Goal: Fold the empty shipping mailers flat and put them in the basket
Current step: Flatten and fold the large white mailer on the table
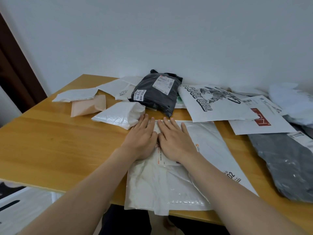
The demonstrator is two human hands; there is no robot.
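Glossy plastic mailer [169,184]; smooth varnished wood table [59,146]

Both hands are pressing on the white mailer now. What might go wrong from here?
The white mailer overhangs the table's near edge; when the left hand and right hand lift, it may slide off. Its plastic looks creased and puffy, so a fold might spring back. The small folded mailer beside the left hand could get nudged.

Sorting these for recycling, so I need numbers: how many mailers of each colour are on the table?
White mailers: 6
Black mailer: 1
Grey mailer: 1
Peach mailer: 1
Total: 9, not counting the white heap at far right, which is too jumbled to separate.
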